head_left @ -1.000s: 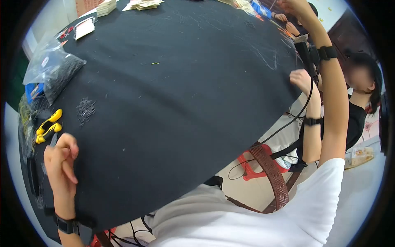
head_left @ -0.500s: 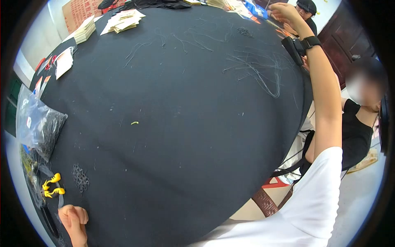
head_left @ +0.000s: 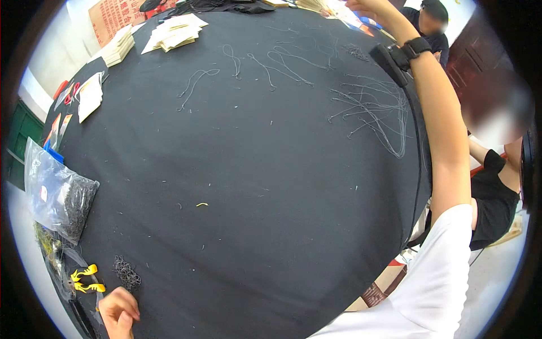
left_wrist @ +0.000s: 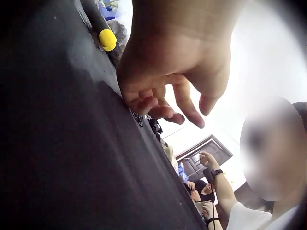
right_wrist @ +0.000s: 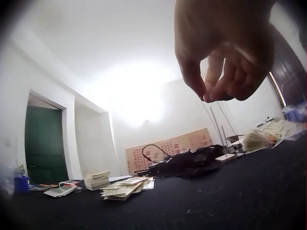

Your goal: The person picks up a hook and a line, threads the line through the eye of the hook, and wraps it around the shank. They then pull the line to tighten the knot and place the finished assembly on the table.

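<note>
My right hand (head_left: 375, 10) is raised at the far right of the black table in the head view. In the right wrist view the thumb and fingertips of that hand (right_wrist: 225, 52) pinch a thin thread (right_wrist: 227, 119) that hangs down in fine strands. Low on the left, my left hand (head_left: 119, 313) has loosely bent fingers and holds nothing visible; it lies just below a yellow-handled tool (head_left: 87, 278) and a small pile of dark tangled pieces (head_left: 126, 273). In the left wrist view the fingers of this hand (left_wrist: 175, 62) hang apart, near the tabletop.
Long dark threads (head_left: 395, 121) lie spread on the table's right side, with looped ones (head_left: 282, 65) farther back. A clear bag (head_left: 59, 189) of dark pieces stands at the left edge. Card stacks (head_left: 175, 33) are at the back; other people sit at the right.
The head view has shifted toward the table's far side. My left hand appears lower in it, its wrist band out of frame. My right hand stays raised, now nearer the top edge.
</note>
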### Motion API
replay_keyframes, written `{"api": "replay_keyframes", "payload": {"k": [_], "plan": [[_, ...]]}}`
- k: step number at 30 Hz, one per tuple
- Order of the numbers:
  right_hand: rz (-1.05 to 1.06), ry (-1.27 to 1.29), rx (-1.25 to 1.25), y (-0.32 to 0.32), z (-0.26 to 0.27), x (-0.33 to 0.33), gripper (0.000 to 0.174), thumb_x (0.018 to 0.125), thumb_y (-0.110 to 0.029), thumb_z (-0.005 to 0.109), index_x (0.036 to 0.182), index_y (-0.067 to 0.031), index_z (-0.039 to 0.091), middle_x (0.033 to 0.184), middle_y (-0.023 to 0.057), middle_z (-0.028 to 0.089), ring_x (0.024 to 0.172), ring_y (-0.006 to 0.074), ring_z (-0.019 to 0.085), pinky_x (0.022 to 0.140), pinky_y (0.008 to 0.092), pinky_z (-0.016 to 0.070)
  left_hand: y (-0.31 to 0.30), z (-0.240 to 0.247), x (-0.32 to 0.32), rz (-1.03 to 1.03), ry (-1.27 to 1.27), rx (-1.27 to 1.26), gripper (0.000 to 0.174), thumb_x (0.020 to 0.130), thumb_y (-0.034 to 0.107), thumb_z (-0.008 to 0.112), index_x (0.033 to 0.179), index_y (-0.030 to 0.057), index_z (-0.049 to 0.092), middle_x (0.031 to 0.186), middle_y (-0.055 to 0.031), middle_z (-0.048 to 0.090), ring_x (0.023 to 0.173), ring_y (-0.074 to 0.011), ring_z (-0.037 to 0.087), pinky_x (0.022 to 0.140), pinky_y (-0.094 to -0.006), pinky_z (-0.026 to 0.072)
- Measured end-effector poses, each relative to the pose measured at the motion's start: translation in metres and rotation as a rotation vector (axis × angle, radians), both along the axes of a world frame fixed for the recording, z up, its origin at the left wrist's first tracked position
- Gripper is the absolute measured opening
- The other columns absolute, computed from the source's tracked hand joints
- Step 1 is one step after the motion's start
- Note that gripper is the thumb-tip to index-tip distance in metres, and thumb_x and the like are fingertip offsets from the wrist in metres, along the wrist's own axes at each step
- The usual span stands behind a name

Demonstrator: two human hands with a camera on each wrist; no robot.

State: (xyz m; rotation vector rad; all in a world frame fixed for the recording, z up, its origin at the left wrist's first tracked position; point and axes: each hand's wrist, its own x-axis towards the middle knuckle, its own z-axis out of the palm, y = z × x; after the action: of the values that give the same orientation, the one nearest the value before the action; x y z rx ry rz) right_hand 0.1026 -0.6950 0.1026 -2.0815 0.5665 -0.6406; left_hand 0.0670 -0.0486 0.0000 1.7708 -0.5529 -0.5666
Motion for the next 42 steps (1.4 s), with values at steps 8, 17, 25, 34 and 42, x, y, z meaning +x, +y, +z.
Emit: {"api": "replay_keyframes", "payload": {"k": [8,17,25,34,42], "plan": [[0.135,-0.209,0.372,0.039,-0.031,0.104,0.015,0.083,-0.012,0.059,0.085,0.0034,0.057,0.068,0.0104,0.059,0.063,0.0191,0.060,0.057,0.0292,0.0504,0.024,-0.028,0.005,0.199,-0.058,-0.100,0.031,0.090,0.019,0.045,0.061,0.0116,0.037,0.046,-0.0037,0.042,0.056,-0.0123,0.041,0.042,-0.0206,0.0293],[-0.018,-0.094,0.229,0.025,-0.063,0.090,0.041,0.082,-0.024,0.060,0.113,0.0008,0.048,0.104,0.0215,0.054,0.080,0.0323,0.062,0.061,0.0358,0.0542,0.027,-0.032,0.005,0.414,0.016,-0.306,0.027,0.066,0.002,0.045,0.040,0.0018,0.036,0.064,-0.0135,0.048,0.044,-0.0088,0.035,0.036,-0.0178,0.0283],[0.134,0.567,-0.737,0.122,-0.011,-0.019,0.020,0.074,-0.009,0.054,0.087,0.0026,0.064,0.071,0.0123,0.065,0.060,0.0185,0.064,0.053,0.0295,0.0532,0.024,-0.031,0.001,0.173,0.240,-0.334,0.050,0.085,0.024,0.049,0.041,0.0058,0.035,0.057,-0.0103,0.044,0.053,-0.0136,0.040,0.040,-0.0203,0.0283],[0.472,0.604,-1.025,0.151,-0.085,-0.123,0.019,0.068,-0.005,0.057,0.086,-0.0002,0.064,0.074,0.0114,0.065,0.068,0.0210,0.064,0.061,0.0327,0.0521,0.029,-0.039,0.006,0.007,0.469,-0.509,0.046,0.094,0.032,0.034,0.057,0.0052,0.042,0.064,-0.0065,0.042,0.060,-0.0116,0.039,0.052,-0.0214,0.0316],[0.301,0.519,-0.972,0.154,-0.109,-0.143,0.021,0.066,0.002,0.058,0.086,-0.0010,0.065,0.082,0.0140,0.065,0.078,0.0275,0.063,0.070,0.0346,0.0492,0.028,-0.037,0.004,-0.080,0.396,-0.487,0.041,0.094,0.031,0.038,0.061,0.0064,0.043,0.068,-0.0046,0.042,0.061,-0.0097,0.039,0.054,-0.0195,0.0338]]}}
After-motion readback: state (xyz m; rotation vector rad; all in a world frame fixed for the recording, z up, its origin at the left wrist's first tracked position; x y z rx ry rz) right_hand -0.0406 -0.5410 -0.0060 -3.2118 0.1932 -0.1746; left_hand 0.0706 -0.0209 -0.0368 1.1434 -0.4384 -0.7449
